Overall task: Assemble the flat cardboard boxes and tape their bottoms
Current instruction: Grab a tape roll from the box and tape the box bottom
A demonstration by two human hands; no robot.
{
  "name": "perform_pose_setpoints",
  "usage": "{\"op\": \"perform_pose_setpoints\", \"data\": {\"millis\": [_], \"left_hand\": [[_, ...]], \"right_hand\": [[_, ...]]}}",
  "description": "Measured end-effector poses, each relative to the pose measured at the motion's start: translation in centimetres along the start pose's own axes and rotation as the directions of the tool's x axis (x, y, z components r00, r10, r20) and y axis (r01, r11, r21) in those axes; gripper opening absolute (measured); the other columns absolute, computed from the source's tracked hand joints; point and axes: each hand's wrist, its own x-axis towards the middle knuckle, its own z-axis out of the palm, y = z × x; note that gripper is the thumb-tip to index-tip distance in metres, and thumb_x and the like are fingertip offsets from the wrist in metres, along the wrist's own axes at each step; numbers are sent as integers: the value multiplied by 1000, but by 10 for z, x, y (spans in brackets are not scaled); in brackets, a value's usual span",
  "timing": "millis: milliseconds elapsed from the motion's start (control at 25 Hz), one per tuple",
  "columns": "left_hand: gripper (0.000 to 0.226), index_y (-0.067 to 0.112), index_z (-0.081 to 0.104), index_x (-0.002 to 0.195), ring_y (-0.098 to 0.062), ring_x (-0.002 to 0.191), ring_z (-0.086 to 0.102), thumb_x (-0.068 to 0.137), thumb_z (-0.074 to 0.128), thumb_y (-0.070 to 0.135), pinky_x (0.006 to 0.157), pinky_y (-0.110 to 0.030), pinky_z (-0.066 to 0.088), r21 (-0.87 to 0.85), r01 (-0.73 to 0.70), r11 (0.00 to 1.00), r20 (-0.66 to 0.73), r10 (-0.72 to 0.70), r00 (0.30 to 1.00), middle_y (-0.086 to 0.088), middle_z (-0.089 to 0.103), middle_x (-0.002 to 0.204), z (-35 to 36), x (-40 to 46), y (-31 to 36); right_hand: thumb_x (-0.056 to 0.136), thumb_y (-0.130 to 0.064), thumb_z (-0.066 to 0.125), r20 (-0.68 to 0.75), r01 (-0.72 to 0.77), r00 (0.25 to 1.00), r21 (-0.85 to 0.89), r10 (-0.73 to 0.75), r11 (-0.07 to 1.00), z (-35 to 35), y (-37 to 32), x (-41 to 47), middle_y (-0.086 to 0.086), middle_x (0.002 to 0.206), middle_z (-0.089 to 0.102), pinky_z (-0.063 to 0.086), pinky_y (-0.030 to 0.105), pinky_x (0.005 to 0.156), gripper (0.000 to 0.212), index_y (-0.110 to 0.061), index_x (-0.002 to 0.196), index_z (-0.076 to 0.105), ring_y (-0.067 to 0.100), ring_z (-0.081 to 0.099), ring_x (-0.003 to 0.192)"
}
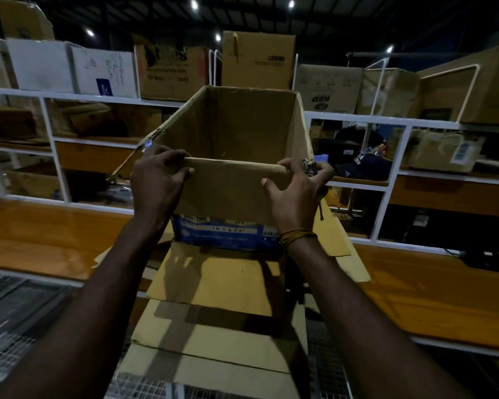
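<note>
From the head view, we hold an opened cardboard box (231, 156) up in front of us, above a pile of flat cardboard (213, 286) that lies on the wire-mesh surface (9, 326) below. Our left hand (156, 180) grips the near top edge of the box at its left corner, fingers curled over the rim. Our right hand (294, 191) grips the same edge at its right corner, thumb on the outside wall. The two hands are well apart, one at each end of that edge.

The box is open at the top and stands as a square tube. Its blue label (225, 234) shows low on the near wall. We cannot tell if the bottom flaps are folded shut, and we see no tape on them and no tape roll.

What could go wrong: we only hold one thin edge, so the box could tip away from us or squash back flat. The torn flap (133, 159) at the left corner could rip more if we pull hard.

The white shelf frame (52, 145) stands just behind the box, full of other boxes, so there is little room to push forward. There is more open room toward us and down, over the flat cardboard.
</note>
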Motion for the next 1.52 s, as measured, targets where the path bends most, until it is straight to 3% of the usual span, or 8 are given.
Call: {"op": "perform_pose_setpoints", "data": {"millis": [160,320,520,680,960,1200,1320,1520], "left_hand": [[29,11,72,111,-5,99,47,83,75,21,81,-20,39,-35,13,999,-91,-16,996,-5,62,116,-4,-20,0],[28,18,73,109,-24,101,57,83,73,26,82,-37,49,16,3,1000,-91,-1,996,-1,62,113,12,-30,8],[25,26,72,110,-21,107,52,85,72,26,77,-27,36,126,38,991,-32,-35,999,5,60,117,35,-19,23],[27,19,73,108,-13,102,59,81,78,21,84,-29,50,-18,59,998,118,-57,991,2,64,114,38,9,14],[34,16,72,114,-16,110,61,83,77,26,78,-28,44,8,234,972,173,-232,957,-1,68,121,41,-8,-33],[22,24,73,108,-17,114,58,87,71,27,91,-46,52,45,202,978,397,-203,895,0,67,122,62,11,-39],[19,18,75,106,-12,103,58,89,68,22,87,-37,51,87,185,979,502,-204,841,-2,70,116,73,6,-41],[17,20,74,106,-13,92,62,92,66,25,78,-35,51,250,230,940,554,-334,763,-1,72,106,99,-22,-71]], "right_hand": [[76,-28,83,-28,72,997,9,-72,997,0,6,-13,6,143,20,46,24,93,37,-29,107,61,22,35,125],[75,-27,84,63,-4,998,28,2,1000,-13,24,0,7,137,26,47,31,100,35,-26,103,63,22,41,121],[74,-28,85,108,-113,988,-19,114,993,-19,40,9,8,132,29,42,22,94,34,-22,101,65,17,40,108],[79,-35,80,142,-136,977,-150,157,979,-19,33,13,8,135,29,41,25,82,28,-26,102,66,25,51,109],[84,-37,75,253,-83,950,-352,180,932,19,21,15,11,136,28,45,51,100,23,-28,104,67,39,56,108],[83,-44,74,300,-188,903,-364,306,912,25,44,34,10,135,31,50,43,93,18,-31,93,69,34,60,98],[84,-41,72,396,-196,847,-389,355,900,27,64,27,10,136,33,49,42,96,10,-32,88,67,33,59,98],[92,-41,62,472,-85,804,-510,361,856,39,94,-6,11,137,34,45,45,100,30,-24,116,69,34,59,106]]}}
